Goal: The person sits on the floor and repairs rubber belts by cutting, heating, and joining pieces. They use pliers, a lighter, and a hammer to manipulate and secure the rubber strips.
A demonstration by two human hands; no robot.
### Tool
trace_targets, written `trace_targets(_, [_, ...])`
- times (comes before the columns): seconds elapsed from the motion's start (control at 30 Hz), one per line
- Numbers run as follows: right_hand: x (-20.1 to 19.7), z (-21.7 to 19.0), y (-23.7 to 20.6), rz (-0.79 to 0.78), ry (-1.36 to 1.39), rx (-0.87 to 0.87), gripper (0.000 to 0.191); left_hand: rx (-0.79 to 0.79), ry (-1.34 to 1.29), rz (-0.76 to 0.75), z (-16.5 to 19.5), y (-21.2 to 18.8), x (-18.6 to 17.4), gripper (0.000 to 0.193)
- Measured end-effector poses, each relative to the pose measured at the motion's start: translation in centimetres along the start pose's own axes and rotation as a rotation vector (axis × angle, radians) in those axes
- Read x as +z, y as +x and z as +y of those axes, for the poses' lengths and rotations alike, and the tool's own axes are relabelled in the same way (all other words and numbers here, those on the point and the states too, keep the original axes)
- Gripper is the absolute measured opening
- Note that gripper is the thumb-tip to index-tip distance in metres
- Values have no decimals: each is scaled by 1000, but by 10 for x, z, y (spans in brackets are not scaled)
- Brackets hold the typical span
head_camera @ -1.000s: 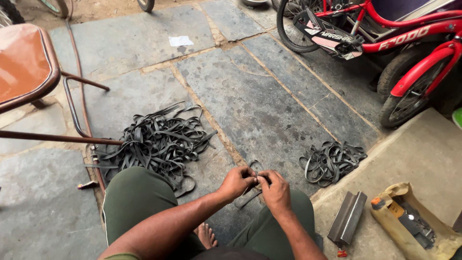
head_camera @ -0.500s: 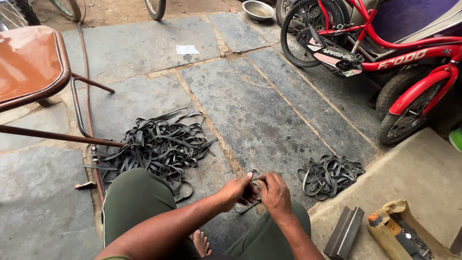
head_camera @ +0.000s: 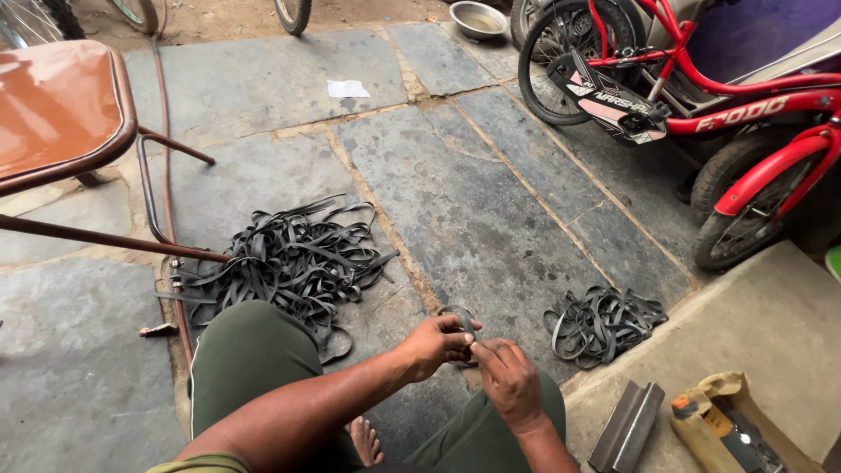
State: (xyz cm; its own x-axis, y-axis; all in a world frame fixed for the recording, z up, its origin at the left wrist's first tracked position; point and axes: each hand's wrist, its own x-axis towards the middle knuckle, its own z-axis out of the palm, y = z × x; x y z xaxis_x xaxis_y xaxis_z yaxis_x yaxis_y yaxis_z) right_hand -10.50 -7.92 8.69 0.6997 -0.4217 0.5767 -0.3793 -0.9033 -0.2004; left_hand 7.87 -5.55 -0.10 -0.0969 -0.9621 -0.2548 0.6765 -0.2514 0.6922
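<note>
Hands meet low in the frame, above the person's knees in dark green trousers. Left hand (head_camera: pixel 434 342) and right hand (head_camera: pixel 508 381) both pinch a thin black rubber strip loop (head_camera: pixel 462 317) between fingertips, just over the grey stone slab floor (head_camera: pixel 491 201). It looks light, limp and stretchy, best gripped at its edges by the fingertips. Nearby left lies a large tangled pile of black rubber strips (head_camera: pixel 293 258); to the right, a smaller heap of black rubber loops (head_camera: pixel 604 322). Further off stand a brown metal-framed chair (head_camera: pixel 61 114) and red children's bicycles (head_camera: pixel 701 96).
</note>
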Motion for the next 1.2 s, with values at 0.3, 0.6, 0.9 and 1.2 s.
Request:
trace_targets(0.3, [39,2,-11,85,652,789,20,60,124,149,-3,-6,8,30])
trace_targets(0.6, [70,14,-31,110,856,1104,19,259,320,178,-5,-15,20,37])
trace_targets(0.9, [28,6,11,16,701,878,16,387,541,166,39,-40,45,69])
trace_targets(1.2, [21,-3,10,-127,418,770,17,50,101,-40,23,-29,35,60])
